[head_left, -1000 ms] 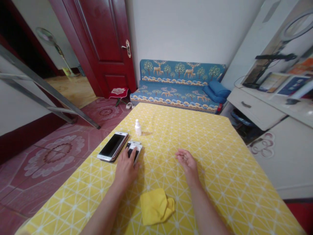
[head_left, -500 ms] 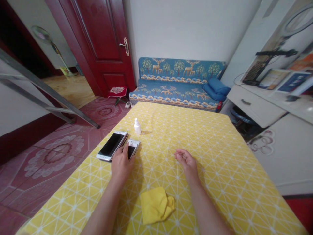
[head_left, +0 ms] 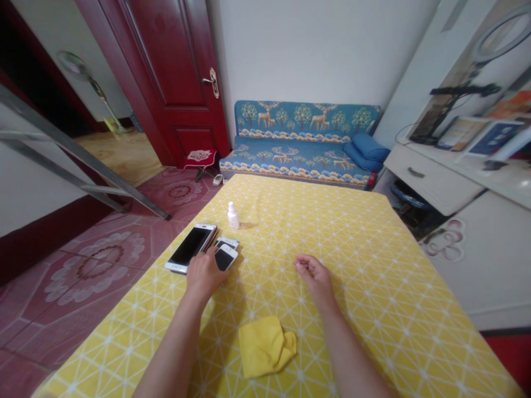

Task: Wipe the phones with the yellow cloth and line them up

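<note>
Yellow tablecloth [head_left: 373, 309] | left hand [head_left: 203, 273] touching smartphone [head_left: 224, 258] | white dropper bottle [head_left: 233, 216] just beyond

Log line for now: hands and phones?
left hand touching small smartphone | larger smartphone beside it | right hand empty over yellow tablecloth

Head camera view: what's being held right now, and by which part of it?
The left hand is at the small phone's near left edge, though a firm grip can't be confirmed. The right hand holds nothing.
</note>
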### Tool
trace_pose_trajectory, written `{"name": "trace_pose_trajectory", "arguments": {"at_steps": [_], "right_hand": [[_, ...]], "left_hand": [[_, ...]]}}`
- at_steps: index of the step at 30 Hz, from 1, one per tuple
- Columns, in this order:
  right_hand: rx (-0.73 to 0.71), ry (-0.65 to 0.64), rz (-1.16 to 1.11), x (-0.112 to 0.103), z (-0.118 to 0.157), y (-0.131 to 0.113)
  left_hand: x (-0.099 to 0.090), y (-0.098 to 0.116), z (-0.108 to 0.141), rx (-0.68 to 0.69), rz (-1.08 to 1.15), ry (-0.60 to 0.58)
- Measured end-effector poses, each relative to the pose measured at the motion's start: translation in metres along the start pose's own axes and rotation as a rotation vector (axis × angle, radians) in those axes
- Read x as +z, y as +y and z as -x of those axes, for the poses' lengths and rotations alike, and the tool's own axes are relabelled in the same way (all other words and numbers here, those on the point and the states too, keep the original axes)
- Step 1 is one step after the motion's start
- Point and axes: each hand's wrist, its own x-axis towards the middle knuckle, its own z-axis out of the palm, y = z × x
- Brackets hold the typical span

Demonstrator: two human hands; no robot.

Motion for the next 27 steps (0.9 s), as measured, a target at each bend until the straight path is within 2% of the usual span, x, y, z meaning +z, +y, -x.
{"name": "trace_pose_trajectory", "arguments": {"at_steps": [2, 4, 6, 8, 10, 13, 15, 17, 19, 20, 22, 24, 25, 26, 27], "right_hand": [[-0.036, -0.024, 0.054, 0.001, 0.001, -0.005], [-0.094, -0.087, 0.12, 0.004, 0.004, -0.013], [-0.187, -0.217, 0.251, 0.01, 0.013, -0.024], [-0.296, -0.383, 0.452, 0.018, 0.028, -0.038], [-0.372, -0.517, 0.637, 0.026, 0.046, -0.054], [-0.404, -0.668, 0.768, 0.03, 0.068, -0.074], [-0.362, -0.75, 0.728, 0.024, 0.072, -0.08], [-0.23, -0.767, 0.597, 0.009, 0.065, -0.079], [-0.061, -0.656, 0.422, -0.009, 0.052, -0.073], [0.006, -0.535, 0.329, -0.018, 0.046, -0.068], [0.086, -0.19, 0.156, -0.032, 0.035, -0.058], [0.099, 0.189, 0.042, -0.038, 0.029, -0.049], [0.085, 0.337, 0.022, -0.038, 0.029, -0.045], [0.059, 0.442, 0.03, -0.036, 0.031, -0.042], [0.018, 0.489, 0.064, -0.031, 0.034, -0.039]], "left_hand": [[-0.003, 0.005, 0.003, -0.049, 0.048, -0.013], [-0.006, 0.012, 0.006, -0.131, 0.117, 0.028], [-0.009, 0.02, 0.007, -0.185, 0.263, 0.102], [-0.009, 0.03, 0.006, -0.192, 0.553, 0.118], [-0.005, 0.041, 0.004, -0.2, 0.986, 0.04], [0.007, 0.062, 0.004, -0.342, 1.653, -0.187], [0.017, 0.078, 0.007, -0.39, 1.81, -0.298], [0.028, 0.093, 0.014, -0.406, 1.856, -0.377], [0.038, 0.107, 0.023, -0.394, 1.944, -0.468], [0.042, 0.112, 0.027, -0.377, 2.035, -0.56], [0.047, 0.122, 0.036, -0.369, 2.187, -0.717], [0.048, 0.13, 0.044, -0.358, 2.273, -0.838], [0.047, 0.133, 0.047, -0.351, 2.295, -0.881], [0.046, 0.136, 0.049, -0.348, 2.316, -0.914], [0.045, 0.139, 0.051, -0.351, 2.338, -0.944]]}}
